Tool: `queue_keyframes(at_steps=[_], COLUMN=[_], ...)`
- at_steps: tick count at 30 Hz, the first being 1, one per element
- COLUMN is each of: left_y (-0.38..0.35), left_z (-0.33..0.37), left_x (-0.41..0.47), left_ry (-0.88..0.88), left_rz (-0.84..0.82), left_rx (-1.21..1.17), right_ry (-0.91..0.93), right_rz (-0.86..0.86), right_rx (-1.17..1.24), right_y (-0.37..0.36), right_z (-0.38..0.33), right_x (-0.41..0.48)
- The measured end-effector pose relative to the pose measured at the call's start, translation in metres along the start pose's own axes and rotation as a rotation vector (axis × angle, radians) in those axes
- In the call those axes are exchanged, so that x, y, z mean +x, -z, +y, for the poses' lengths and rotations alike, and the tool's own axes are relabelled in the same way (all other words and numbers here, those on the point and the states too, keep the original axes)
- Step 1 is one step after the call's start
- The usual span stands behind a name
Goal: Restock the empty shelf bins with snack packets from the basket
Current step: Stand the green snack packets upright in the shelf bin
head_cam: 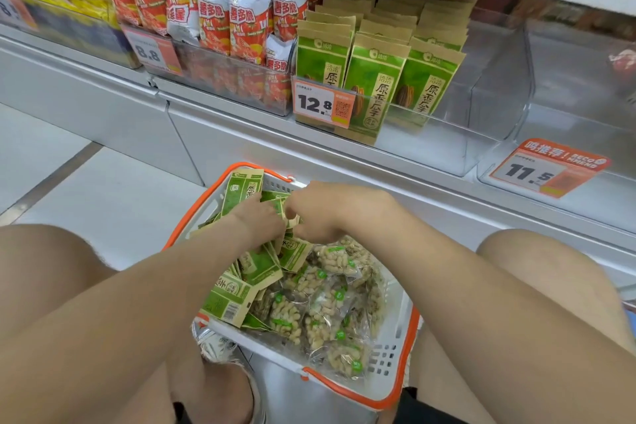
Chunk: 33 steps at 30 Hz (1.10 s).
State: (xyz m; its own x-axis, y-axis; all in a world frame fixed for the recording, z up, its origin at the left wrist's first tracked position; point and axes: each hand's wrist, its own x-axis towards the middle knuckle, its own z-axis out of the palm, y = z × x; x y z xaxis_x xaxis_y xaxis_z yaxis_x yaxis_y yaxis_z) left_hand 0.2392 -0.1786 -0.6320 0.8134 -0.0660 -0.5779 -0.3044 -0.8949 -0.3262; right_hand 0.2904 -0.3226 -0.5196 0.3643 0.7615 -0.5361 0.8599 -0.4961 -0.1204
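Down in the basket [395,348], green packets [242,193] are held by the left hand [261,217] and the right hand [330,213], with fingers curled round them. The empty bin [499,86] is seen up and to the right, nearer the right hand.

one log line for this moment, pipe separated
left hand and right hand: grip sunflower seed packets in basket | peanut bags: loose in basket | bin at 11.5 tag: front bare
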Motion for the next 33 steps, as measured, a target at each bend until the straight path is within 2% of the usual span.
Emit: queue_keyframes(at_steps=[3, 6, 10, 14, 18, 21, 23, 26, 27, 30, 31, 33], left_y=[0.010, 0.022, 0.052, 0.087, 0.126, 0.150, 0.163, 0.180, 0.185, 0.197, 0.201, 0.212], left_z=[-0.010, -0.017, -0.013, 0.002, 0.017, 0.024, 0.028, 0.031, 0.031, 0.031, 0.031, 0.031], left_x=[0.000, -0.003, -0.015, -0.032, -0.042, -0.045, -0.047, -0.044, -0.043, -0.037, -0.036, -0.035], left_ry=[0.038, 0.044, -0.003, -0.064, -0.011, 0.016, 0.047, 0.164, 0.208, 0.269, 0.254, 0.192], left_rz=[0.075, 0.296, 0.539, 0.571, 0.626, 0.702, 0.796, 0.905, 0.928, 0.995, 1.002, 1.001], left_rx=[-0.430, -0.888, -1.267, -1.628, -1.903, -2.038, -2.030, -2.035, -2.057, -2.073, -2.058, -2.022], right_ry=[-0.065, -0.175, -0.338, -0.402, -0.294, -0.220, -0.194, -0.237, -0.252, -0.250, -0.251, -0.274], right_rz=[0.038, 0.131, 0.309, 0.537, 0.721, 0.795, 0.845, 1.002, 0.998, 0.805, 0.792, 0.892], right_rx=[-0.044, -0.010, 0.072, 0.340, 0.516, 0.478, 0.483, 0.694, 0.799, 1.018, 1.013, 0.892], right_y=[0.008, 0.018, 0.028, 0.038, 0.052, 0.056, 0.056, 0.057, 0.058, 0.057, 0.055, 0.055], right_z=[0.009, 0.024, 0.054, 0.077, 0.087, 0.084, 0.081, 0.086, 0.088, 0.096, 0.100, 0.108], right_x=[-0.004, -0.019, -0.041, -0.062, -0.081, -0.086, -0.087, -0.095, -0.100, -0.111, -0.113, -0.116])
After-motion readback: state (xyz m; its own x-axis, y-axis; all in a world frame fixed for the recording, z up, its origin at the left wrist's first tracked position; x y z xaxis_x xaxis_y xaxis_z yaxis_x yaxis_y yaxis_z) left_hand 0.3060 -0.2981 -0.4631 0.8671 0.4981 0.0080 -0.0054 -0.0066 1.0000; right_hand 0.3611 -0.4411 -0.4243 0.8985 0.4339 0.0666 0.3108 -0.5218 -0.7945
